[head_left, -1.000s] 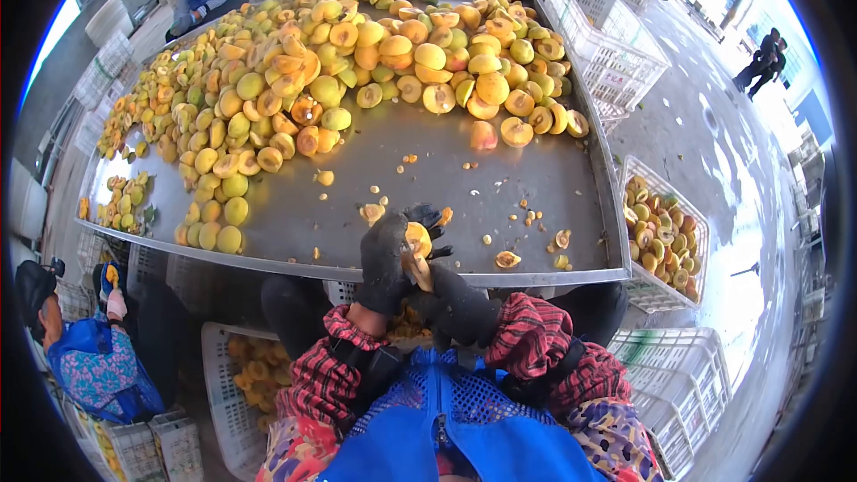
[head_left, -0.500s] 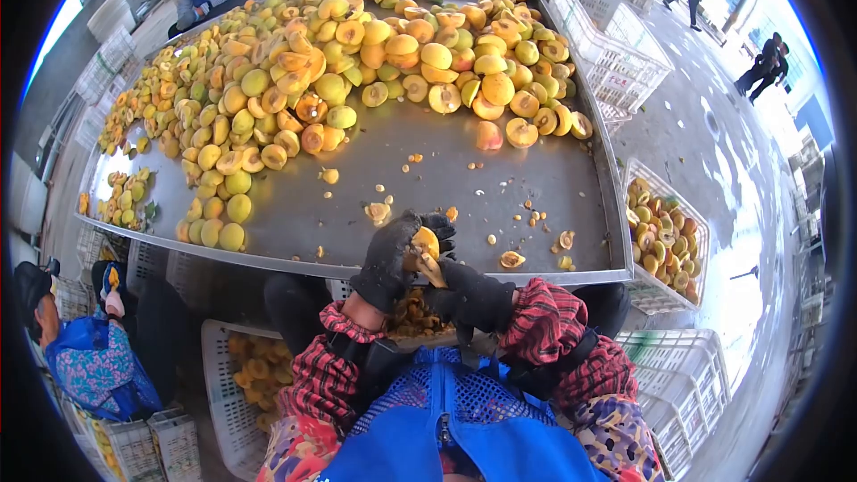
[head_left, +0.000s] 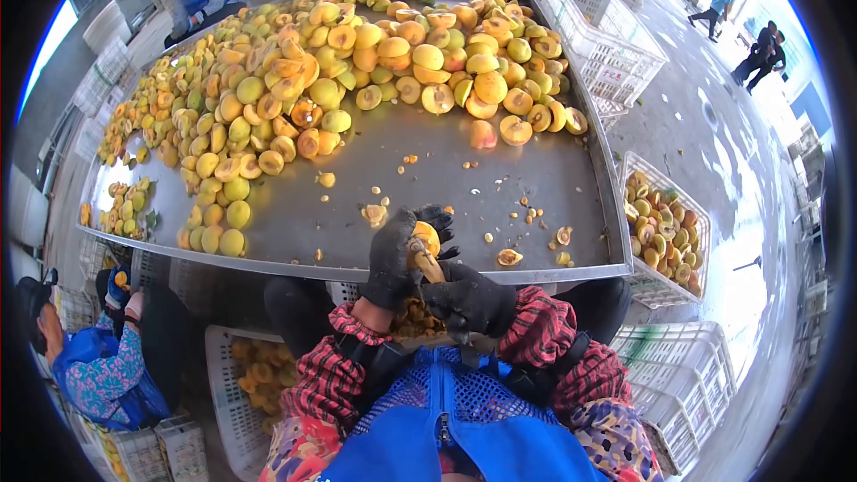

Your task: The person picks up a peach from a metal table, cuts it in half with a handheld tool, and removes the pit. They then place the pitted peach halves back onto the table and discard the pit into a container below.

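The left hand (head_left: 389,259) is curled round a yellow stone fruit (head_left: 426,236) (apricot or peach, I cannot tell which), some gloved fingers spread beyond it. The right hand (head_left: 473,299), at the fruit's 4 o'clock, is closed on a slim tan tool (head_left: 429,266); its long axis runs roughly from 11 to 5 o'clock, its upper end at the fruit. Whether the tip is inside the flesh is hidden. The fruit sits within the left hand's grasp, above the near edge of the metal table (head_left: 571,277). Bare metal opens towards 12 o'clock, with scraps (head_left: 509,257) at 3 and the heaped fruit (head_left: 295,62) from 9 to 1.
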`<state>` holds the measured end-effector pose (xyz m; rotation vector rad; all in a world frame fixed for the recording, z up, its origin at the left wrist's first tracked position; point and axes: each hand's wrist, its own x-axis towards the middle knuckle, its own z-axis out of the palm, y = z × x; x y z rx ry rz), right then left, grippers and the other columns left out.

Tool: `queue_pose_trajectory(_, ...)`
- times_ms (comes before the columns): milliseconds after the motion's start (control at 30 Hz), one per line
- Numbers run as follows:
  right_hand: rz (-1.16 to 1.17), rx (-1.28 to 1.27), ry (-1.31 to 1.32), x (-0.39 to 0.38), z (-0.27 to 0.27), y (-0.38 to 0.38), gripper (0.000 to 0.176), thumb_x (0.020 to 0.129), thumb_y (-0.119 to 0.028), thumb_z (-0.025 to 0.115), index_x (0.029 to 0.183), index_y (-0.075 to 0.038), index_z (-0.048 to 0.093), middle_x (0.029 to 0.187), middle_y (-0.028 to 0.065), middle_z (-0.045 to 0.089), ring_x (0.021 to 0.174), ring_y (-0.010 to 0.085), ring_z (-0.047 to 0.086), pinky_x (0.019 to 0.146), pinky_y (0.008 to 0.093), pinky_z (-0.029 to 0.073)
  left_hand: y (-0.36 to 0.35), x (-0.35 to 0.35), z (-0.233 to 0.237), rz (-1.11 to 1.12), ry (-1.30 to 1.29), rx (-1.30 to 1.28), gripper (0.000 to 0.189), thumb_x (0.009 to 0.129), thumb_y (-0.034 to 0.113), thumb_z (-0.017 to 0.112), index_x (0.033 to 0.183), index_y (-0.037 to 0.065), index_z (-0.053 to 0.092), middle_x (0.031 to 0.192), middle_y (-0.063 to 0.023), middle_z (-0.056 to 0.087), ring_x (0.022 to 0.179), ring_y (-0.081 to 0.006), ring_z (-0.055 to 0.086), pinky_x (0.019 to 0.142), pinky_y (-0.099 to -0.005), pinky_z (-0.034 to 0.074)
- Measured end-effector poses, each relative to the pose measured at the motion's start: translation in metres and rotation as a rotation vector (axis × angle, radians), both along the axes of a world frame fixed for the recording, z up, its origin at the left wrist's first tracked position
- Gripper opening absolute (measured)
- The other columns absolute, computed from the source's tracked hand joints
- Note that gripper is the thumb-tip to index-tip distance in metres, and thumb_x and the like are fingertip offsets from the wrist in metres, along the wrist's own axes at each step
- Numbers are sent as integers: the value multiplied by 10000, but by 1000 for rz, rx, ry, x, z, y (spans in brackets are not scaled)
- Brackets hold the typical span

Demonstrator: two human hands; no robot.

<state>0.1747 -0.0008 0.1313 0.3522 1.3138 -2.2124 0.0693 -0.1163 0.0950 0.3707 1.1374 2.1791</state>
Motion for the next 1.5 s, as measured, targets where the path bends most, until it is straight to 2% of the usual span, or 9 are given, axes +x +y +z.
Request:
queue_pose_trajectory(400,-179,-328,3,16,-8,-10,172,884,-188,584,988,-70,513,593,3,478,392,75,422,332,209,302,17,23,-14,183,-180,117,493,959,388,369,1252,2,462,1164,-141,570,1052,-255,571,893,-399,494)
queue_pose_trajectory(500,-178,-267,205,26,-12,-10,209,884,-204,592,1012,-61,510,587,28,493,369,86,405,325,216,312,11,24,-13,131,-456,200,432,975,325,357,1199,-16,499,1137,-128,580,1015,-252,584,903,-397,483)
queue_pose_trajectory(600,-188,-210,147,33,-2,-9,248,866,-222,620,1015,-56,512,581,27,498,377,93,418,342,226,344,5,18,-20,152,-20,-6,419,970,317,369,1194,-12,503,1140,-135,582,1014,-266,589,886,-422,496)
queue_pose_trajectory(700,-80,-109,236,43,7,-5,238,869,-205,598,1032,-56,510,649,12,519,463,78,464,407,222,375,-20,19,21,316,-425,141,415,955,294,386,1201,-23,493,1147,-155,578,1020,-291,584,882,-445,498)
queue_pose_trajectory(867,115,313,132,45,-38,-7,267,870,-224,591,1074,-64,528,733,43,546,568,136,530,512,289,443,-164,-2,15,646,-1,38,423,942,343,424,1152,-6,539,1115,-136,589,991,-260,575,875,-463,471)
queue_pose_trajectory(967,404,1055,288,53,-95,-13,294,882,-276,533,1031,-23,519,834,192,618,804,307,630,697,408,470,-301,7,-12,812,282,-772,359,925,298,500,1015,-25,630,963,-105,643,930,-185,601,861,-329,475)
queue_pose_trajectory(1100,337,801,233,53,-111,2,299,878,-286,523,1015,-21,531,909,235,613,878,356,618,731,429,457,-326,5,-33,636,700,-1987,343,870,317,593,999,3,643,917,-75,630,855,-147,590,762,-286,475)
queue_pose_trajectory(1200,308,688,269,62,-88,14,287,877,-272,538,1017,-23,527,825,174,605,784,277,619,674,390,460,-227,-25,21,693,236,-942,273,855,258,627,1012,35,622,909,-46,621,763,-130,595,690,-269,501)
queue_pose_trajectory(1500,-84,-18,177,79,-32,108,366,886,-209,571,1202,-48,479,770,23,539,643,72,525,559,232,431,106,-147,34,72,445,-576,288,841,176,650,1077,17,613,929,-36,635,753,-104,599,667,-259,516)
